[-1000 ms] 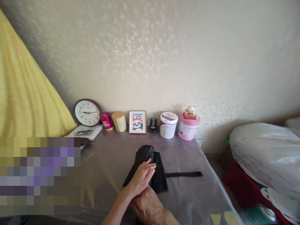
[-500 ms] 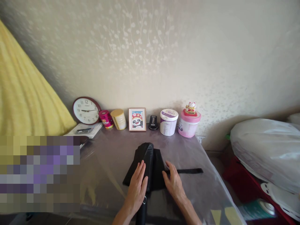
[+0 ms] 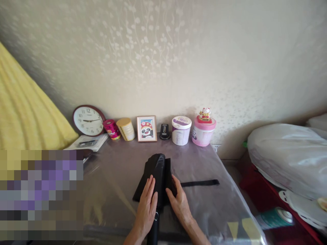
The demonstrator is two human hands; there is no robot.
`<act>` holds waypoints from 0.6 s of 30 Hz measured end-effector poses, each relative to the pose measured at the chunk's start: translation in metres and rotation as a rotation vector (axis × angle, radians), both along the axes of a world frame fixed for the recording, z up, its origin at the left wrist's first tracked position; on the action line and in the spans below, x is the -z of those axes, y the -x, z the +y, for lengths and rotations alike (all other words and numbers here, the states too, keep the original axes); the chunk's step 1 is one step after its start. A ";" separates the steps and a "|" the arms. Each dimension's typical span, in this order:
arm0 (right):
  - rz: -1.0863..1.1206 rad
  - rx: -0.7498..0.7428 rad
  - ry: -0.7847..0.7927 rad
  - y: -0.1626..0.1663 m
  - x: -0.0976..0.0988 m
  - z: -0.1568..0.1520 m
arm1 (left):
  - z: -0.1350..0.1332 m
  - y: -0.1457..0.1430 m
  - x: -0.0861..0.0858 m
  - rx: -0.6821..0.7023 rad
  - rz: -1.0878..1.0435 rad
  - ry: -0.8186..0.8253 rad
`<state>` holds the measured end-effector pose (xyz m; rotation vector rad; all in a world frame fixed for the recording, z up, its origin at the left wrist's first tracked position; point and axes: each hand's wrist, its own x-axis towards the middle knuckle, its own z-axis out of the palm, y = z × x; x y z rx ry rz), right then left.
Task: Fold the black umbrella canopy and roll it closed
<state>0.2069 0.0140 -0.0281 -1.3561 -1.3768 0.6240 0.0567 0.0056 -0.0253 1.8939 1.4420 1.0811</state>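
A black folding umbrella point(image 3: 154, 180), its canopy bunched, lies on the table with the handle point(image 3: 153, 229) pointing toward me. My left hand point(image 3: 147, 202) rests flat along the left part of the canopy, fingers stretched out. At the right side, my right hand point(image 3: 178, 199) holds a canopy fold, with the thumb on top and the fingers at its outer edge. The black strap point(image 3: 200, 183) extends to the right across the table. A small metal ring point(image 3: 156, 216) shows by the handle, close to my left wrist.
Along the table's back stand a clock point(image 3: 89, 120), a pink can point(image 3: 111, 129), a yellow-lidded canister point(image 3: 126, 129), a framed panda picture point(image 3: 146, 128), a black device point(image 3: 165, 131) and two tubs point(image 3: 181, 131). A white plastic bag point(image 3: 286, 156) bulges beyond the table's right edge.
My right hand has moved left and folded the right canopy flap inward against the middle. My left hand stays flat on the umbrella. The view has shifted slightly.
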 end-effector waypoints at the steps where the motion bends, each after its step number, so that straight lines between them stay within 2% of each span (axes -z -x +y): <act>1: -0.017 -0.007 -0.010 0.003 -0.001 -0.002 | 0.000 0.000 0.000 -0.002 -0.003 0.003; 6: -0.123 0.024 -0.082 0.013 -0.003 -0.009 | 0.000 0.001 0.003 -0.008 -0.017 0.009; 18: -0.278 -0.091 -0.163 0.026 -0.016 -0.017 | 0.001 0.003 0.003 -0.016 -0.114 0.071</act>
